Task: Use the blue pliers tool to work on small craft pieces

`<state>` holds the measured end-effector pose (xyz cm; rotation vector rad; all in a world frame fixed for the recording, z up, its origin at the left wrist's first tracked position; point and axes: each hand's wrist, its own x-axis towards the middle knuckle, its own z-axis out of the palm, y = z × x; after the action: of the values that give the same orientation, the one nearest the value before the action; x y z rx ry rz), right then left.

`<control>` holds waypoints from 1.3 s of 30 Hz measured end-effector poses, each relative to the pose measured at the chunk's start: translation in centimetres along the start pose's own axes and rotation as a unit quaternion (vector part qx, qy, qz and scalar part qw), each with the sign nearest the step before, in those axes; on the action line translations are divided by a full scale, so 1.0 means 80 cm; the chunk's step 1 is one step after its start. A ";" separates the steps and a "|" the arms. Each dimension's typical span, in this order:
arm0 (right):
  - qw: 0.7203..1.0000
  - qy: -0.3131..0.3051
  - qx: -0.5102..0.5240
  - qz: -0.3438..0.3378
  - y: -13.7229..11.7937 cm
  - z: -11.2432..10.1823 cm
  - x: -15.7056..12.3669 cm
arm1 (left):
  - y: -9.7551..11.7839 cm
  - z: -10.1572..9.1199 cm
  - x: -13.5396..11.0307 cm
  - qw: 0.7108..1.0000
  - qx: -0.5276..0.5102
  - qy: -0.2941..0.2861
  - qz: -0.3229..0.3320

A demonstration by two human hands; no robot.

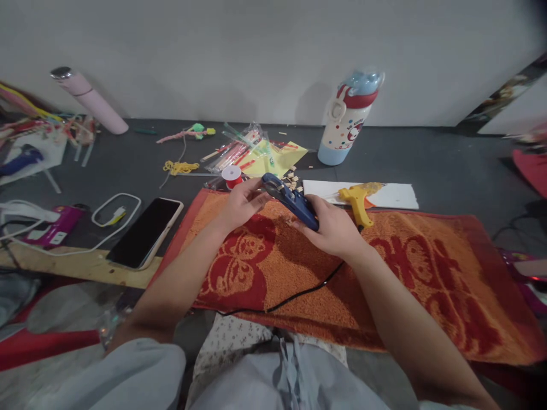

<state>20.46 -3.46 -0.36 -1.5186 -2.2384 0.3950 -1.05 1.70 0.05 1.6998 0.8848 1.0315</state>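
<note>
My right hand (333, 226) is closed round the grip of a blue glue gun (290, 199), whose black cord (299, 293) trails back over an orange and red towel (427, 273). My left hand (243, 200) sits at the gun's nozzle end with its fingers pinched together on something too small to make out. Small tan pieces (294, 181) lie just beyond the nozzle. A yellow glue gun (358, 204) rests to the right, on a white card (393, 196).
A black phone (144, 232) lies left of the towel on a wooden strip (85, 266), near white cables (106, 212) and a red spool (232, 175). Plastic packets (239, 151), yellow paper (273, 159), a child's bottle (348, 122) and a pink flask (88, 99) sit further back.
</note>
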 end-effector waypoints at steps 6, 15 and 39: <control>1.000 -0.001 0.007 -0.010 0.001 0.000 0.001 | 0.002 -0.002 -0.001 1.000 0.014 0.009 0.007; 1.000 -0.006 0.019 -0.025 0.001 -0.001 -0.001 | 0.003 -0.004 -0.002 1.000 0.024 0.017 0.012; 0.998 0.050 -0.002 0.039 -0.007 0.011 0.000 | -0.002 0.019 -0.004 0.987 0.126 0.102 -0.007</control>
<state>19.60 -3.69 -0.87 -1.5959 -2.1109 0.3299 0.17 0.94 -0.54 1.8134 1.2021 1.1369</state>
